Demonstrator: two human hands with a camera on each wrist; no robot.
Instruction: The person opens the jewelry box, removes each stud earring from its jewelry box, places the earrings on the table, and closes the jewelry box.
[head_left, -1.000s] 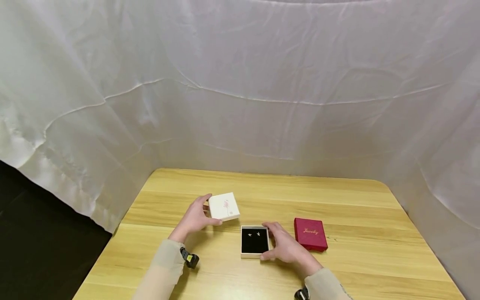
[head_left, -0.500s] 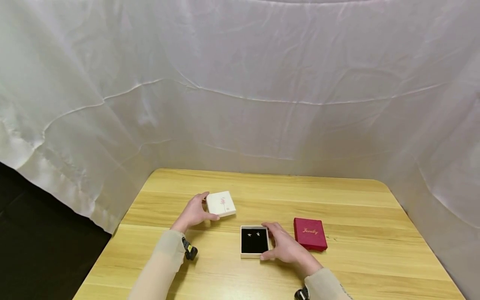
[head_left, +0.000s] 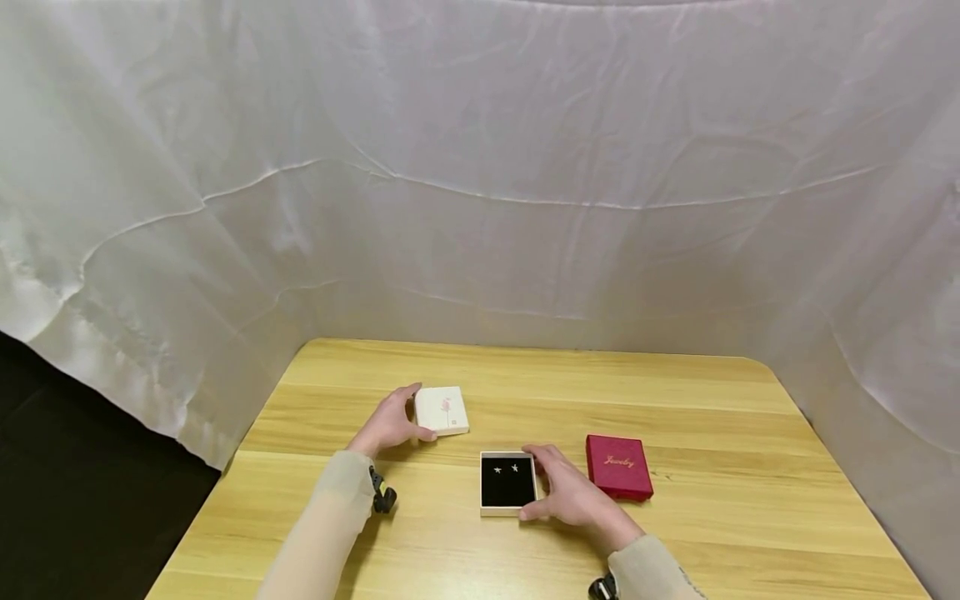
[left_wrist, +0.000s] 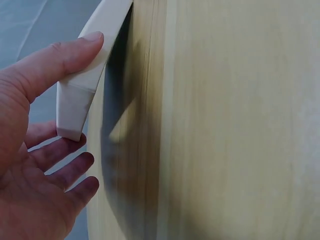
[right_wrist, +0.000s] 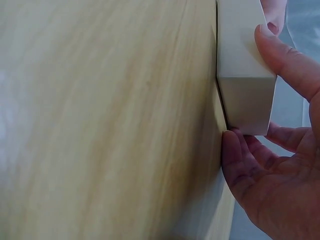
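Note:
A white square box lid [head_left: 441, 410] with a pink flower print is pinched by its near-left corner in the left hand [head_left: 388, 423]. In the left wrist view, a dark shadow gap lies between the tilted lid [left_wrist: 75, 107] and the tabletop, with the thumb along its side. Right of centre, the right hand [head_left: 572, 493] grips the right side of an uncovered white box [head_left: 498, 512], which stands on the table. Two small star-shaped pieces [head_left: 515, 468] sit on its black insert. The right wrist view shows the thumb and fingers around the box's [right_wrist: 245, 102] corner.
A dark red box [head_left: 619, 467] with gold "Jewelry" lettering lies just beyond the right hand. The wooden table [head_left: 712, 533] has rounded far corners. Pale cloth [head_left: 525, 167] hangs behind and at the sides.
The left hand has shifted the lid a little to the left and lower towards the table, turning it slightly. The right hand and the uncovered box have stayed in place.

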